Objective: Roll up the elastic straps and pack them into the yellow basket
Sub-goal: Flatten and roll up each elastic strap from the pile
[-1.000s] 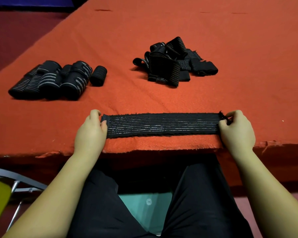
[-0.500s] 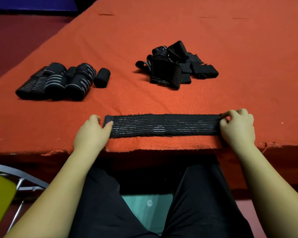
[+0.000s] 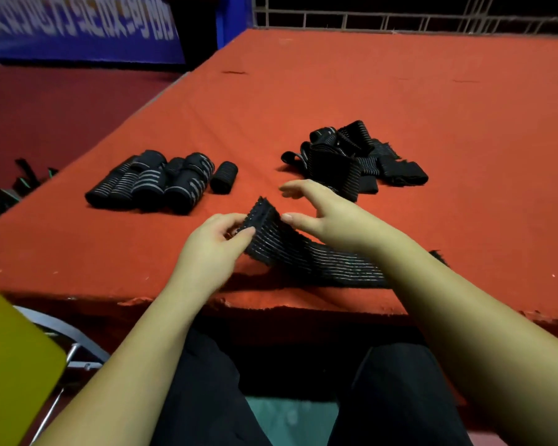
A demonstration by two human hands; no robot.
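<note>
Strap in hand: we have one black elastic strap (image 3: 306, 252) with thin grey stripes lying along the near edge of the red felt table (image 3: 400, 107). Its left end is lifted off the felt. Our left hand (image 3: 211, 249) pinches that raised end between thumb and curled fingers. Our right hand (image 3: 332, 214) hovers above the strap with its fingers spread and straight, the thumb tip just at the strap's surface, gripping nothing. The strap's far right end (image 3: 438, 256) pokes out beyond our right forearm and rests on the felt.

Finished rolled straps (image 3: 161, 181) sit in a row at left. The loose strap pile (image 3: 351, 159) lies behind the right hand. Only a corner of the yellow basket (image 3: 10, 365) shows, below table level at lower left, with no straps visible in that part.

Risks, as we judge them:
- The first turn looks not yet made. If it is started skewed, the roll will likely telescope into a cone.
- Elastic may spring back, so a slack pinch could let the core unwind.
- The strap lies close to the table's torn front edge (image 3: 271, 305), so the tail could slip off and drag.
- The spread right fingers are near the pile and may snag it.
</note>
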